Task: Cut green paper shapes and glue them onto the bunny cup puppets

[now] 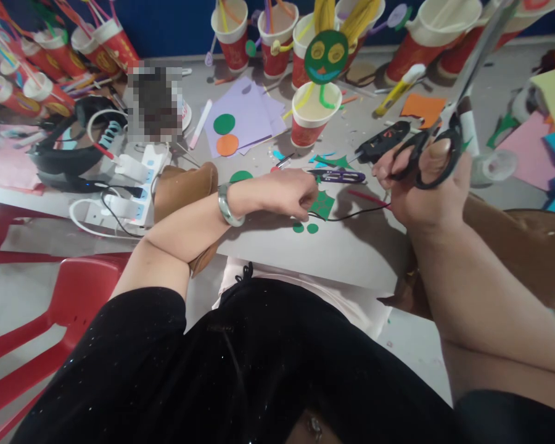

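Note:
My right hand (432, 191) is raised over the table's right side, with fingers and thumb through the black handles of a pair of scissors (476, 58); the blades point up and away. Beside a green paper scrap (322, 205), my left hand (289, 192) is closed with its fingers curled. Whatever it may hold is hidden. Just below lie two small green paper circles (305, 228). A purple cutter (340, 176) lies behind the scrap. Farther back, a red paper cup (311, 120) stands beneath a green round face with yellow ears (326, 55).
Several red and white cups (277, 46) line the back. Purple paper sheets (247, 114) lie left of centre, and a black tool (383, 140) lies right of it. A power strip with cords (141, 185) is on the left. Coloured paper (534, 151) is at the right.

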Motion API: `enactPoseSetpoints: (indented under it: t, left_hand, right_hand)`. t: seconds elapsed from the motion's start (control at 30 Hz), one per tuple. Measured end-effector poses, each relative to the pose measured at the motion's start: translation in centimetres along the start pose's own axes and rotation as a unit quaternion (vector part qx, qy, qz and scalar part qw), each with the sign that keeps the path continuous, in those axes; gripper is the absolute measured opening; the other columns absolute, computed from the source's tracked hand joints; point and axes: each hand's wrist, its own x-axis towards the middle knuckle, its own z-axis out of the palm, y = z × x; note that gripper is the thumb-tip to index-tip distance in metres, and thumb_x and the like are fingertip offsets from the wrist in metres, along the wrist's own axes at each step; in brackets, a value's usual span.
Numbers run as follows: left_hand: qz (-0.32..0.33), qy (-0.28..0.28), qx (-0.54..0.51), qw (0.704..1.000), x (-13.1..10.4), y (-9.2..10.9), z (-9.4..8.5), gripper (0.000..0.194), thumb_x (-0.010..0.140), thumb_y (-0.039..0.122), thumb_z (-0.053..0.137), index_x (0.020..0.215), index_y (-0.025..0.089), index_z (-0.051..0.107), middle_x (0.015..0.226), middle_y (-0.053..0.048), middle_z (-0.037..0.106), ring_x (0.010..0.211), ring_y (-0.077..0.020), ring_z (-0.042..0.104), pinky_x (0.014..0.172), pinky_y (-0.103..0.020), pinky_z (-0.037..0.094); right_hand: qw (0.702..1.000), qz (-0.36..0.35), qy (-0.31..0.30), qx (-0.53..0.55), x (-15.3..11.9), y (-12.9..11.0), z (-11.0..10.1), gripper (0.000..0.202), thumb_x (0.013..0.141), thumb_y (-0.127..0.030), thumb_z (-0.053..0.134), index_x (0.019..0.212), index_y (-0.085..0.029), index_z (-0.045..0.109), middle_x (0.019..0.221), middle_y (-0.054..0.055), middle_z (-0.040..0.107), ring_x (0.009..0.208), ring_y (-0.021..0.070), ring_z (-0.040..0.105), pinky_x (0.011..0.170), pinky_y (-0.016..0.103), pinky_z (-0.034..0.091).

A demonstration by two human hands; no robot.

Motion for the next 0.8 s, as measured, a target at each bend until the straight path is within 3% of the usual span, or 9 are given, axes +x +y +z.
enactPoseSetpoints:
  t: [0.1,0.23,0.33,0.47,0.63,0.73,0.8]
  left_hand:
    - [0.022,0.008,0.019,1.0,0.3,0.0,-0.1,0.011,0.079,0.018,0.067,0.07,0.019,0.072,0.065,-0.001,0.064,0.067,-0.015,0.054,0.071,-0.032,0.037]
    - [0.075,-0.046,0.102,0.991,0.6,0.6,1.5,0.013,0.086,0.017,0.066,0.091,0.02,0.078,0.097,-0.004,0.077,0.09,-0.0195,0.065,0.076,-0.031,0.039]
    - [0.093,-0.05,0.155,0.982,0.6,1.0,2.6,0.019,0.091,0.015,0.063,0.105,0.019,0.075,0.116,-0.009,0.075,0.102,-0.0228,0.066,0.079,-0.032,0.04]
    - [0.091,-0.052,0.184,0.977,0.5,1.1,3.1,0.019,0.095,0.016,0.059,0.109,0.017,0.072,0.125,-0.012,0.072,0.101,-0.0224,0.066,0.079,-0.033,0.04]
    - [0.093,-0.029,0.148,0.984,0.5,0.9,2.9,0.013,0.09,0.012,0.059,0.096,0.017,0.07,0.112,-0.011,0.074,0.091,-0.0209,0.064,0.075,-0.033,0.039]
    - [0.078,-0.005,0.022,0.997,0.9,0.7,2.7,0.009,0.083,0.01,0.062,0.078,0.017,0.064,0.086,-0.005,0.072,0.077,-0.0164,0.06,0.072,-0.032,0.039]
    - [0.054,0.032,-0.11,0.992,1.2,0.6,2.5,0.007,0.082,0.01,0.064,0.078,0.016,0.065,0.077,-0.002,0.069,0.07,-0.0131,0.06,0.07,-0.03,0.043]
  right_hand:
    - [1.0,-0.007,0.006,0.003,0.1,0.1,-0.1,0.068,0.08,-0.085,0.073,0.059,-0.023,0.055,0.061,0.003,0.054,0.05,0.0151,0.047,0.05,0.034,0.029]
    - [1.0,-0.003,0.007,-0.009,0.0,0.0,-0.1,0.069,0.08,-0.086,0.071,0.059,-0.023,0.053,0.061,0.003,0.054,0.05,0.0146,0.047,0.053,0.035,0.032]
    - [1.0,0.011,0.01,-0.021,0.0,0.0,-0.1,0.072,0.077,-0.09,0.07,0.059,-0.023,0.051,0.062,0.003,0.053,0.052,0.0149,0.047,0.052,0.034,0.032]
    - [1.0,0.013,0.014,-0.005,0.0,-0.3,0.2,0.072,0.076,-0.089,0.074,0.058,-0.023,0.052,0.061,0.003,0.053,0.052,0.0147,0.048,0.05,0.033,0.03]
    - [0.999,0.029,0.031,-0.01,-0.1,-1.2,0.9,0.072,0.073,-0.089,0.078,0.056,-0.023,0.054,0.06,0.002,0.055,0.052,0.0144,0.048,0.05,0.032,0.032]
    - [0.999,0.024,0.029,-0.023,-0.4,-1.4,0.8,0.071,0.076,-0.089,0.076,0.058,-0.023,0.056,0.063,0.002,0.057,0.053,0.0139,0.049,0.051,0.032,0.033]
    - [1.0,0.016,0.016,-0.021,-0.6,-1.2,0.6,0.07,0.077,-0.087,0.077,0.06,-0.022,0.058,0.064,0.002,0.058,0.052,0.0134,0.049,0.051,0.032,0.032]
